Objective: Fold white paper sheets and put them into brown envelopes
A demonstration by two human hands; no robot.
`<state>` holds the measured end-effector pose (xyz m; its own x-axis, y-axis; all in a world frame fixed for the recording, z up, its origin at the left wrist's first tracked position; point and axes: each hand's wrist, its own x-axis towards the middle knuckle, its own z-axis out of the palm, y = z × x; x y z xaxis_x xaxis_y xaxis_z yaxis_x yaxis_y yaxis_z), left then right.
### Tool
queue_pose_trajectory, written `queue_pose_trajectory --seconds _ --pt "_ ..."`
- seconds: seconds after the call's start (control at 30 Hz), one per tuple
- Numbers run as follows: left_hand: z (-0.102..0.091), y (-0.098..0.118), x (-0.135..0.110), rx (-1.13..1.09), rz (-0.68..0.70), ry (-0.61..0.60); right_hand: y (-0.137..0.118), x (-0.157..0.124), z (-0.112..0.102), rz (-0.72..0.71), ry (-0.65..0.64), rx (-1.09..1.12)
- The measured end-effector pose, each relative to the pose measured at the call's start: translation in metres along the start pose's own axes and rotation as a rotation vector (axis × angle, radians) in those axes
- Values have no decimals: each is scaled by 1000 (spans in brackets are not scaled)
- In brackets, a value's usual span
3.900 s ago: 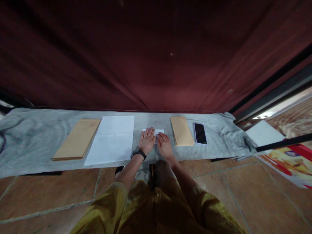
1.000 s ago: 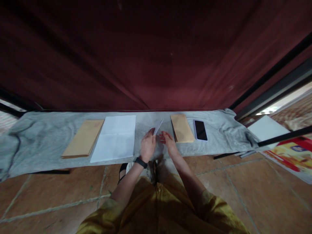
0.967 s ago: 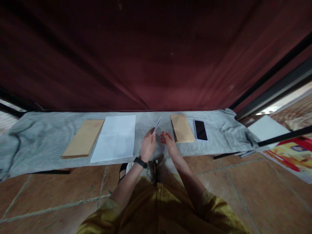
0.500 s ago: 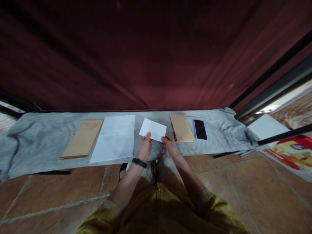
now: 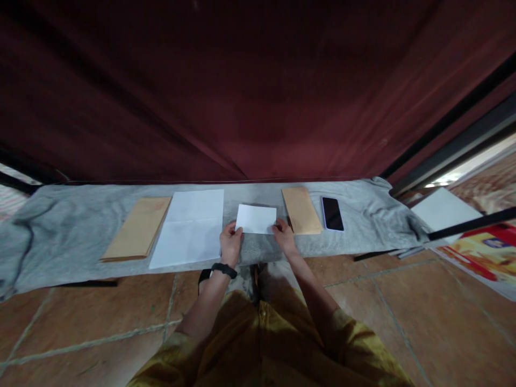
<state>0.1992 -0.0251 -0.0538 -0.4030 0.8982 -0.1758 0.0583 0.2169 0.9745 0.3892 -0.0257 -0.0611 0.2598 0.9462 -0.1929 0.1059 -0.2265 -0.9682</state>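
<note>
A small white folded-looking sheet of paper [image 5: 257,219] is held level in front of me, its long edge facing me. My left hand [image 5: 231,240] pinches its lower left corner, thumb on top. At the lower right corner my right hand [image 5: 284,235] grips the same paper, fingers closed. Left of my hands lies a stack of larger white paper [image 5: 193,228] with crease lines across it. Close by my right hand is a small pile of brown envelopes [image 5: 302,210].
A larger pile of brown envelopes [image 5: 137,228] lies at the left on the grey cloth [image 5: 72,226] covering the narrow table. A phone [image 5: 332,214] rests at the right. Behind hangs a dark red curtain [image 5: 258,123]. Dark metal bars [image 5: 451,140] and a red printed box [image 5: 492,252] stand right.
The small paper has turned from a slant to straight and dropped slightly. My left hand has shifted left to its corner; my right hand has moved a little right.
</note>
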Motion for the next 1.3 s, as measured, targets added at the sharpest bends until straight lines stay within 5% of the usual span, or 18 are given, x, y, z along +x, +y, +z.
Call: queue_pose_trajectory --seconds 0.4,0.97,1.13,1.3 --pt "-8 17 -14 680 134 -73 -7 -5 -3 -121 47 -485" --pt "-8 19 -25 1096 189 -54 -7 -15 1 -224 2 -839" --pt "-12 10 -28 1066 476 -97 -11 -18 2 -232 0 -966" --pt "-12 -9 -42 968 804 -293 -13 -20 1 -309 26 -869"
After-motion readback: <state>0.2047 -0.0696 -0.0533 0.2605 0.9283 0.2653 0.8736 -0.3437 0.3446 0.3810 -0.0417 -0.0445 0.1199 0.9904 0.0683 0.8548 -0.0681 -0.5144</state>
